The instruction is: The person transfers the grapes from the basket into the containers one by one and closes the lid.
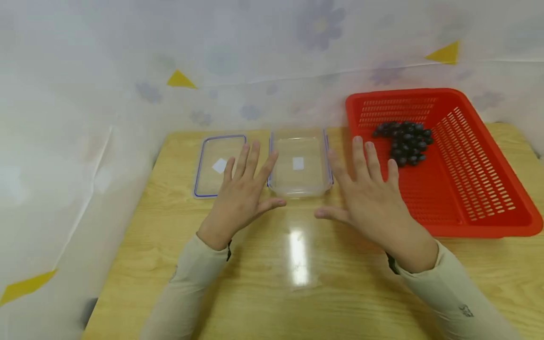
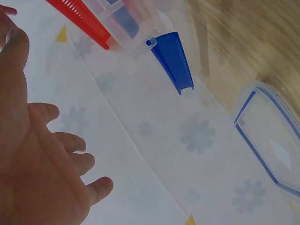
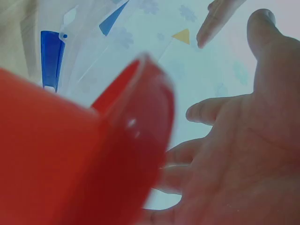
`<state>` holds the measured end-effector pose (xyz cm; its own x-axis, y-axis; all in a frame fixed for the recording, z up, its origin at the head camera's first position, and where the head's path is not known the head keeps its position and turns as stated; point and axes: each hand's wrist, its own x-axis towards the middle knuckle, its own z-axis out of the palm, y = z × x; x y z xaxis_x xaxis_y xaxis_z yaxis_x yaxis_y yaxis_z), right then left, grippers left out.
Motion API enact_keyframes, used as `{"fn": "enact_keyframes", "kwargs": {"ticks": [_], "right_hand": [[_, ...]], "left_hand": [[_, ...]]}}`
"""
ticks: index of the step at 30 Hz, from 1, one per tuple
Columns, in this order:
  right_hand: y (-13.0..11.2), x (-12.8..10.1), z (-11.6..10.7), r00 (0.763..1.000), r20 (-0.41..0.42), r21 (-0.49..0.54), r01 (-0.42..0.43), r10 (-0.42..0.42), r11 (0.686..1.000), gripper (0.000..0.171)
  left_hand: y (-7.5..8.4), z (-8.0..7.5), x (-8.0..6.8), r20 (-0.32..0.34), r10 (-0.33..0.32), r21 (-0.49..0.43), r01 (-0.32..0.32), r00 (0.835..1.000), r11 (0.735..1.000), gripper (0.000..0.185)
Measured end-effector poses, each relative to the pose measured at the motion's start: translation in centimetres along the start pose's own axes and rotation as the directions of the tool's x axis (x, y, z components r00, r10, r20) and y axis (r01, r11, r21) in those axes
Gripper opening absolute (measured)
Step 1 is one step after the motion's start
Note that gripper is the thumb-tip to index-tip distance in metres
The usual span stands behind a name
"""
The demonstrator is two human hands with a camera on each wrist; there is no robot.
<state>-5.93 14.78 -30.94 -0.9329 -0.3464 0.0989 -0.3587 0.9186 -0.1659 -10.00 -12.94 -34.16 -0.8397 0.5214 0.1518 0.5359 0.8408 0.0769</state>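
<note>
On the glossy, light wooden table (image 1: 297,293), both hands hover palm-down with fingers straight and spread, holding nothing. The left hand (image 1: 244,191) is above the table between a flat, clear plastic lid with a thin blue rim (image 1: 218,165) and a clear, rectangular plastic container with rounded corners (image 1: 300,163); its fingertips overlap the lid's right edge in the head view, though contact cannot be told. The right hand (image 1: 369,196) hangs between the container and a red, perforated plastic basket (image 1: 476,189), its fingers reaching over the basket's near-left rim.

The container sits at the middle of the table's far side, just beside the lid on its left and the basket on its right. It is see-through and empty, with a small white square label on its bottom and blue latch flaps (image 2: 173,58) hinged at its sides. The lid bears a similar white patch.

A cluster of small, round, dark berries (image 1: 405,140) lies in the basket's far part. A pale cloth with faint flower prints and yellow triangles (image 1: 127,71) hangs behind and to the left of the table. Beige sleeves (image 1: 191,283) cover both forearms.
</note>
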Motion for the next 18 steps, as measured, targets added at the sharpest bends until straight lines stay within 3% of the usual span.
{"fn": "enact_keyframes", "kwargs": {"ticks": [18], "right_hand": [[1.2, -2.9, -2.4, 0.993, 0.111, 0.045, -0.039, 0.034, 0.998, 0.110]], "left_hand": [[0.0, 0.6, 1.0, -0.013, 0.063, -0.218, -0.064, 0.998, 0.974, 0.103]]}}
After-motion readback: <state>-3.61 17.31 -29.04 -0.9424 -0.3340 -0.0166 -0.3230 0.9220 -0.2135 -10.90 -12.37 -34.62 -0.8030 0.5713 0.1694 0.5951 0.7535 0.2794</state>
